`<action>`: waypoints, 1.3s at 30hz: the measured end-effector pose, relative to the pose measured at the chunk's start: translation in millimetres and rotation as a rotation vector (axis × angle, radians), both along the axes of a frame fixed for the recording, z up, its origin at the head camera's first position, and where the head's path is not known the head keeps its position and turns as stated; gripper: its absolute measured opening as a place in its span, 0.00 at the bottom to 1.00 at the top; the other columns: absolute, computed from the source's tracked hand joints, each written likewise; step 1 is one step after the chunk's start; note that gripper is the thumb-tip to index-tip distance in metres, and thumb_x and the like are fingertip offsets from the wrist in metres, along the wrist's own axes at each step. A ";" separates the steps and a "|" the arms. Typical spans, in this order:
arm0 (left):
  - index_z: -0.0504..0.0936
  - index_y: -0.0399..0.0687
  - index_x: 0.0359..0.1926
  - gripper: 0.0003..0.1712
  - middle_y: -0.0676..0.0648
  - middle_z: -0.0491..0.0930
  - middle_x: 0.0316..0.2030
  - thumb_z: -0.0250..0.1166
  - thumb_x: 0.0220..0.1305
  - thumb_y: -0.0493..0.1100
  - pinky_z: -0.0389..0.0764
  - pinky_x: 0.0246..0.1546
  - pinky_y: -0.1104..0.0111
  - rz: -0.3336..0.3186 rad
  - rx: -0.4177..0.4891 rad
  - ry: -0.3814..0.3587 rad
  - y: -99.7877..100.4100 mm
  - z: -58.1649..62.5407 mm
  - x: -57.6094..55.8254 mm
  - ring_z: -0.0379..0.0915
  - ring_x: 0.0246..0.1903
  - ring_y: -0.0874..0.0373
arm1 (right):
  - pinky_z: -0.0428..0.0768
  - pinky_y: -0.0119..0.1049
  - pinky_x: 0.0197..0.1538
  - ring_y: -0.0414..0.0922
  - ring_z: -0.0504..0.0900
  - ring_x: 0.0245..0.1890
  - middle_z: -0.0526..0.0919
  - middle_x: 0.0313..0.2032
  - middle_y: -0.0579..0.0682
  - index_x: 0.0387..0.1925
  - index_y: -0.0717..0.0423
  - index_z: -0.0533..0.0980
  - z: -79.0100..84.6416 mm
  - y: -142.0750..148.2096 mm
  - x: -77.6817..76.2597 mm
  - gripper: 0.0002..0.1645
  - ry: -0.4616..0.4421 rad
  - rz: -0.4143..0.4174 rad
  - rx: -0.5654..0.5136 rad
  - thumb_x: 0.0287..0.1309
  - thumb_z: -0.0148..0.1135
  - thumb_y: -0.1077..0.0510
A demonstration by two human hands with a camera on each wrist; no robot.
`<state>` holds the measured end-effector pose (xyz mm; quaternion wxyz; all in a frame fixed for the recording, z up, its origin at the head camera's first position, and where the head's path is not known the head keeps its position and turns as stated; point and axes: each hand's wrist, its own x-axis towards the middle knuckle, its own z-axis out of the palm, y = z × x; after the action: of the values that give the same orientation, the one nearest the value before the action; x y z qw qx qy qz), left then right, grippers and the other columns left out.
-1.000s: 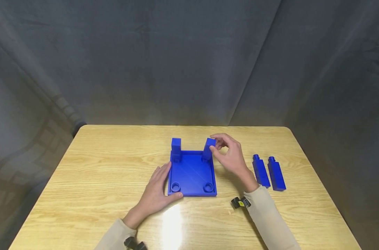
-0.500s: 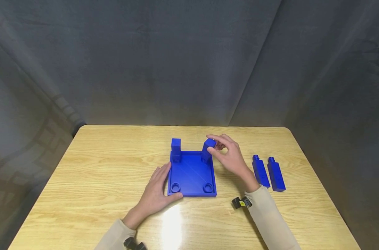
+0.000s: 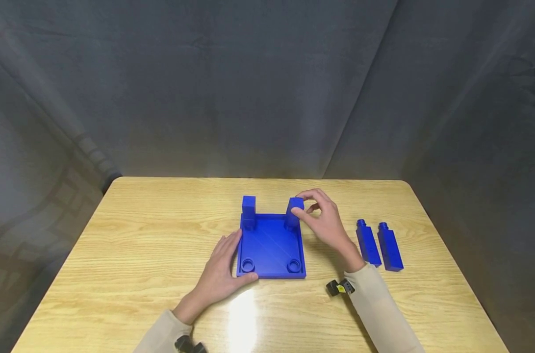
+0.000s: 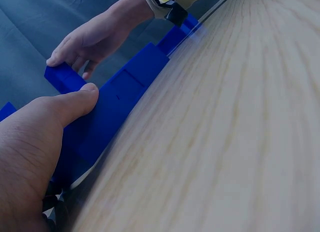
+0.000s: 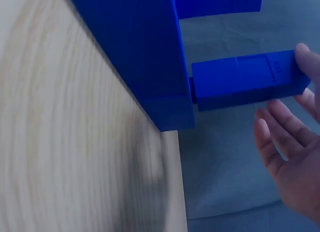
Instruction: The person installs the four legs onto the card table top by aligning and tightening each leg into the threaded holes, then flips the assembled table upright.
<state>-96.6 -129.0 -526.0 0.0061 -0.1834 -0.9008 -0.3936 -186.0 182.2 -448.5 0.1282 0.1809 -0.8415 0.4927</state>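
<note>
A blue square tray-like base lies on the table, with a raised rim and round sockets at its two near corners. My left hand holds its near left corner, thumb on the front side and fingers along the left side. At the far right corner stands a blue square leg, which my right hand pinches near the top between thumb and fingers. In the right wrist view a narrow neck shows between this leg and the base. Another blue leg stands upright at the far left corner.
Two loose blue legs, a nearer-in one and an outer one, lie side by side right of the base, threaded ends pointing away. The wooden table meets a dark grey curtain behind it.
My right fingers have shifted on the far right leg, and the leg has turned about its upright axis. My left hand and the base have stayed put.
</note>
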 end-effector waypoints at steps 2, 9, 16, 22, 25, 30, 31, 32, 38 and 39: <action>0.54 0.38 0.88 0.71 0.37 0.58 0.86 0.80 0.59 0.69 0.48 0.87 0.40 0.000 0.001 -0.004 0.4 0.3 -0.5 0.50 0.86 0.35 | 0.87 0.42 0.48 0.50 0.84 0.52 0.87 0.54 0.54 0.56 0.57 0.84 0.2 -1.1 0.4 0.18 -0.030 -0.017 -0.009 0.69 0.79 0.60; 0.55 0.38 0.88 0.71 0.37 0.58 0.86 0.80 0.59 0.69 0.48 0.87 0.40 -0.003 0.003 -0.002 0.5 0.2 -1.0 0.50 0.86 0.35 | 0.85 0.38 0.46 0.49 0.85 0.41 0.89 0.50 0.56 0.63 0.58 0.82 -0.3 -4.7 2.9 0.25 -0.048 -0.037 -0.023 0.68 0.79 0.60; 0.55 0.38 0.88 0.71 0.36 0.58 0.86 0.80 0.59 0.69 0.49 0.86 0.39 0.003 0.000 0.000 1.2 -0.5 -0.7 0.50 0.86 0.34 | 0.89 0.50 0.53 0.46 0.82 0.47 0.87 0.51 0.52 0.71 0.52 0.83 -1.1 -3.4 0.9 0.28 0.022 0.017 0.071 0.72 0.75 0.59; 0.55 0.38 0.88 0.71 0.37 0.58 0.86 0.80 0.60 0.68 0.49 0.86 0.40 -0.004 0.000 0.003 1.3 1.4 -1.4 0.50 0.86 0.35 | 0.86 0.50 0.52 0.44 0.80 0.47 0.87 0.53 0.52 0.71 0.52 0.83 -0.7 0.2 1.9 0.24 0.040 0.059 0.061 0.78 0.68 0.57; 0.55 0.38 0.88 0.71 0.36 0.58 0.86 0.80 0.59 0.68 0.49 0.86 0.39 -0.006 0.002 0.002 0.7 2.0 -0.6 0.50 0.86 0.34 | 0.85 0.52 0.54 0.44 0.80 0.47 0.88 0.53 0.53 0.72 0.52 0.82 -2.1 1.8 1.7 0.23 0.060 0.090 0.062 0.81 0.64 0.57; 0.55 0.38 0.88 0.71 0.36 0.58 0.86 0.80 0.59 0.68 0.49 0.86 0.38 -0.006 0.003 0.011 -0.3 1.1 0.4 0.50 0.85 0.34 | 0.82 0.58 0.57 0.46 0.80 0.47 0.88 0.52 0.52 0.71 0.52 0.83 -3.0 1.7 1.9 0.23 0.063 0.095 0.050 0.80 0.64 0.59; 0.55 0.38 0.88 0.71 0.36 0.58 0.86 0.80 0.59 0.68 0.49 0.86 0.38 -0.004 0.003 0.011 -0.6 0.9 0.5 0.51 0.85 0.34 | 0.81 0.58 0.57 0.46 0.80 0.47 0.88 0.52 0.52 0.70 0.52 0.83 -2.9 1.4 1.8 0.23 0.059 0.089 0.047 0.79 0.65 0.60; 0.55 0.38 0.88 0.71 0.36 0.58 0.86 0.80 0.59 0.68 0.49 0.86 0.38 -0.004 0.004 0.012 -0.8 0.7 0.6 0.51 0.85 0.33 | 0.82 0.59 0.57 0.47 0.81 0.47 0.88 0.52 0.52 0.69 0.52 0.84 -3.0 1.1 1.7 0.23 0.057 0.082 0.043 0.77 0.66 0.61; 0.55 0.38 0.88 0.71 0.36 0.58 0.86 0.81 0.59 0.68 0.49 0.86 0.38 -0.004 0.003 0.012 -1.0 0.6 0.2 0.51 0.85 0.33 | 0.86 0.56 0.55 0.51 0.84 0.52 0.88 0.54 0.55 0.64 0.58 0.84 -2.1 -0.7 0.6 0.20 0.021 0.041 0.027 0.74 0.71 0.62; 0.55 0.38 0.88 0.71 0.36 0.58 0.86 0.80 0.59 0.68 0.49 0.86 0.38 -0.004 0.001 0.012 -0.8 0.6 0.1 0.51 0.85 0.33 | 0.86 0.54 0.54 0.51 0.84 0.53 0.88 0.54 0.56 0.63 0.59 0.83 -1.5 -1.2 0.7 0.20 0.011 0.035 0.024 0.73 0.71 0.62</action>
<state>-96.5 -129.8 -525.5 0.0110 -0.1876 -0.9002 -0.3929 -185.3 181.0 -450.0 0.1218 0.1999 -0.8433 0.4838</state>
